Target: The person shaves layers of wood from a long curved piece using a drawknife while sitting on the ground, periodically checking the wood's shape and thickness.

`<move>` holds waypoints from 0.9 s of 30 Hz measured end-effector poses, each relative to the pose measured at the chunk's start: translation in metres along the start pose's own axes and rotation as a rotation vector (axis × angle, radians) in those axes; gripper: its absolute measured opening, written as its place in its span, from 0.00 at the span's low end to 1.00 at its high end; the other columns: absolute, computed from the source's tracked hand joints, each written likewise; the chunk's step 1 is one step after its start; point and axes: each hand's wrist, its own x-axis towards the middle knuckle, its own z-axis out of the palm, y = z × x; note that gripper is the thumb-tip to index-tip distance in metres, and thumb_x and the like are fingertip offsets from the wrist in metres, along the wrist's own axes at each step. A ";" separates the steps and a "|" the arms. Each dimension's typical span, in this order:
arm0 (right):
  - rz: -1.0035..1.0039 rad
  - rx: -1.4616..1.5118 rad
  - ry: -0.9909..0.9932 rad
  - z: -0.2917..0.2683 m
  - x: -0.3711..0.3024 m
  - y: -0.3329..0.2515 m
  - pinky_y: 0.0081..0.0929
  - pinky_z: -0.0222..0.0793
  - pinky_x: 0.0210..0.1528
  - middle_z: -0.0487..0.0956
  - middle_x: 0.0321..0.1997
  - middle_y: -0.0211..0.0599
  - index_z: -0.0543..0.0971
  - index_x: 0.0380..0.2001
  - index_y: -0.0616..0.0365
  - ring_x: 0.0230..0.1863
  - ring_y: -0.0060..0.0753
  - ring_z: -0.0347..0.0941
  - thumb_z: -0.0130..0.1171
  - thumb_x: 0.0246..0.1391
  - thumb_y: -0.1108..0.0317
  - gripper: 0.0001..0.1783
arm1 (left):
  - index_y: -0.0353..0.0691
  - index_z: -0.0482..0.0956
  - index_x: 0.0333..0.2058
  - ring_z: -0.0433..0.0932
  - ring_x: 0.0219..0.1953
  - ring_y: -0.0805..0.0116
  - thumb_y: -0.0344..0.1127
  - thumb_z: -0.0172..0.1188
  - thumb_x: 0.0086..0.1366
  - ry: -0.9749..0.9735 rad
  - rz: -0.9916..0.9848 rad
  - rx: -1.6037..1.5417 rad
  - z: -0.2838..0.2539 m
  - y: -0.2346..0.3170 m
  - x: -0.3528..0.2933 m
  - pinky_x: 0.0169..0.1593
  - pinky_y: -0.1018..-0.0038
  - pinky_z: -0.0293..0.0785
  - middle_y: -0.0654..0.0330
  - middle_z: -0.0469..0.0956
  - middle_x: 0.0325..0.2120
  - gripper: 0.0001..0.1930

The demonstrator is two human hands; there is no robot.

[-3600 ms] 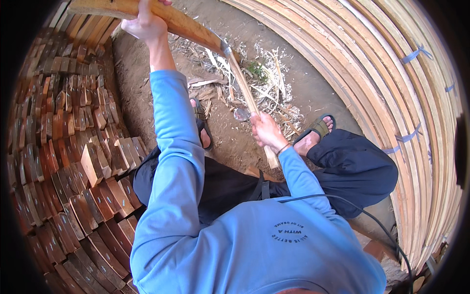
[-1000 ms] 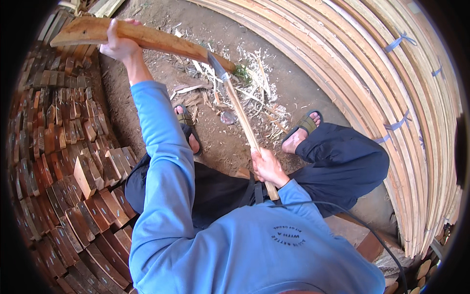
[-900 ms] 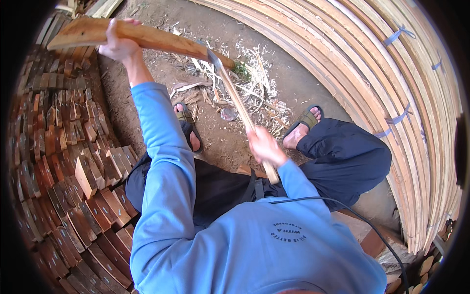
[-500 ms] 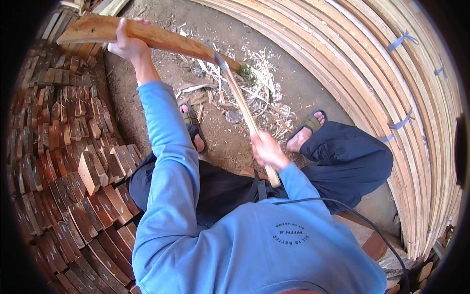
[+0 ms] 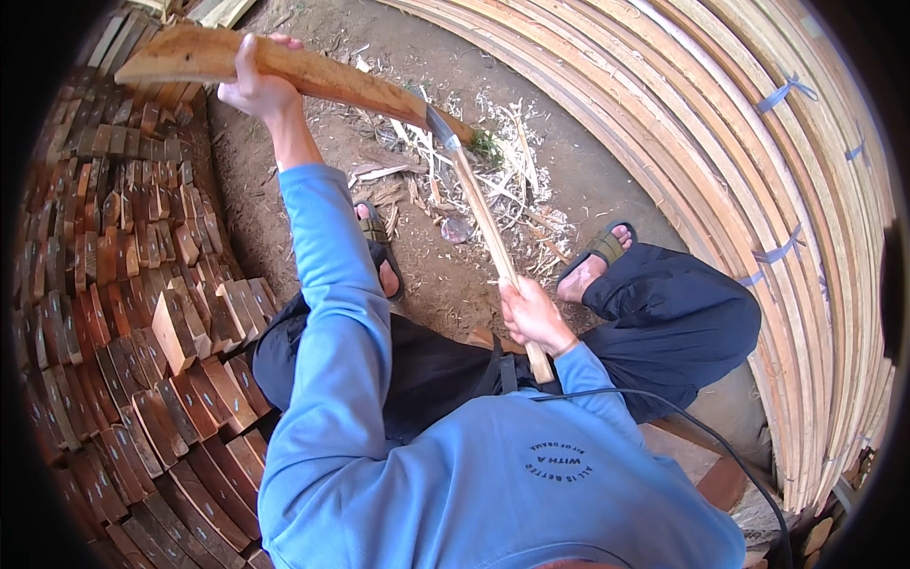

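My left hand (image 5: 265, 93) is wrapped round a long, slightly curved piece of wood (image 5: 346, 81), gripping it nearer its wide left end. The wood slants down to the right, its far end above the shavings. In my right hand (image 5: 537, 318) is the pale wooden handle (image 5: 488, 223) of a chopping tool, held near its lower end. The tool's grey metal blade (image 5: 441, 125) meets or overlaps the wood near its right end; whether it bites in, I cannot tell.
Dark wooden blocks (image 5: 133, 360) are stacked at the left. Long pale boards (image 5: 664, 104), bundled with blue ties (image 5: 785, 93), curve along the right. Wood shavings (image 5: 526, 190) litter the dirt floor beyond my sandalled feet (image 5: 592, 261). A black cable (image 5: 701, 422) runs beside my right side.
My right hand and the tool's handle have shifted a little down and to the right. The blade stays by the wood's right end. My left hand keeps its grip.
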 end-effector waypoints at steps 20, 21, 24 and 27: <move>-0.103 -0.094 0.055 0.000 0.020 -0.008 0.27 0.61 0.10 0.68 0.13 0.28 0.68 0.31 0.56 0.09 0.24 0.65 0.42 0.75 0.54 0.20 | 0.20 0.75 0.32 0.79 0.19 0.53 0.32 0.60 0.61 -0.058 -0.011 -0.069 0.020 0.002 -0.008 0.26 0.60 0.81 0.42 0.78 0.20 0.14; -0.129 -0.099 0.055 0.000 0.023 -0.002 0.27 0.61 0.10 0.68 0.13 0.28 0.69 0.31 0.56 0.09 0.24 0.66 0.42 0.75 0.54 0.20 | 0.19 0.74 0.32 0.79 0.19 0.53 0.31 0.59 0.61 -0.070 -0.006 -0.051 0.016 -0.003 -0.001 0.26 0.61 0.81 0.42 0.78 0.21 0.14; -0.080 -0.045 0.013 -0.004 -0.002 0.012 0.26 0.61 0.10 0.67 0.13 0.27 0.68 0.31 0.57 0.08 0.24 0.65 0.43 0.75 0.55 0.19 | 0.20 0.74 0.33 0.80 0.22 0.50 0.34 0.60 0.61 0.021 -0.032 0.015 0.002 -0.002 0.003 0.29 0.56 0.81 0.41 0.78 0.23 0.16; -0.064 -0.071 0.013 0.003 0.005 0.010 0.27 0.61 0.10 0.67 0.13 0.26 0.69 0.31 0.57 0.08 0.24 0.64 0.43 0.74 0.55 0.19 | 0.20 0.74 0.33 0.79 0.22 0.50 0.34 0.60 0.60 0.005 -0.039 0.002 0.002 -0.001 -0.002 0.29 0.57 0.81 0.41 0.78 0.23 0.16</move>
